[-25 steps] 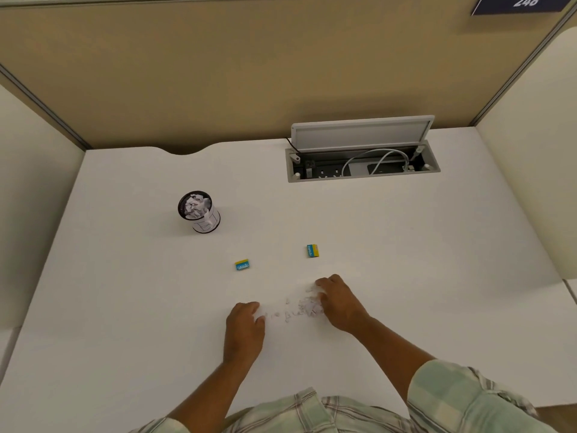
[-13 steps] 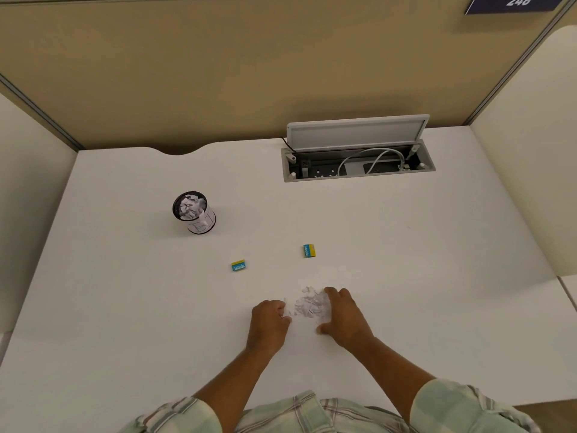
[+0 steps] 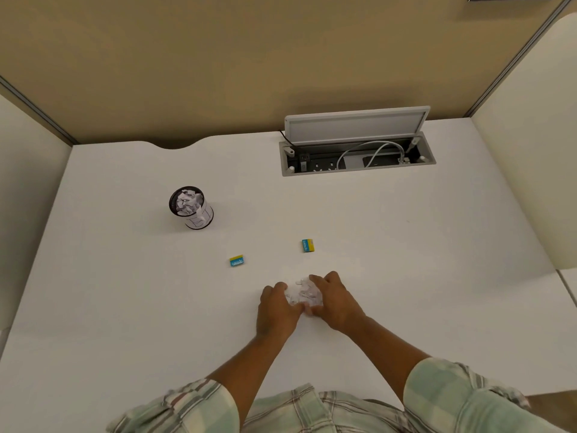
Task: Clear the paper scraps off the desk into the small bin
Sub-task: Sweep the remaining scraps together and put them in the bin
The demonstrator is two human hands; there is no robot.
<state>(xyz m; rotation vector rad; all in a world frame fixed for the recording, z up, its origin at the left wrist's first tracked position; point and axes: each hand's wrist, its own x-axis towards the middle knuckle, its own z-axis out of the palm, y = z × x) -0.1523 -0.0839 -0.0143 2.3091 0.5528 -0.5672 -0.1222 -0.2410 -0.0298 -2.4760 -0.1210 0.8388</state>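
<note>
A small heap of white paper scraps (image 3: 304,293) lies on the white desk (image 3: 406,260), near its front middle. My left hand (image 3: 276,309) cups the heap from the left and my right hand (image 3: 335,303) cups it from the right, fingers curled around the paper, heels of the hands nearly touching. The small black mesh bin (image 3: 191,207) stands upright at the left back of the desk, far from both hands, with crumpled white paper filling it to the rim.
Two small blue-and-yellow boxes lie on the desk: one (image 3: 236,260) left of the hands, one (image 3: 308,245) just behind them. An open cable hatch (image 3: 356,151) with its raised lid and cables sits at the back right. Partition walls enclose the desk.
Both hands slid toward each other across the desk, sweeping the spread-out scraps into one tight heap now pressed between them.
</note>
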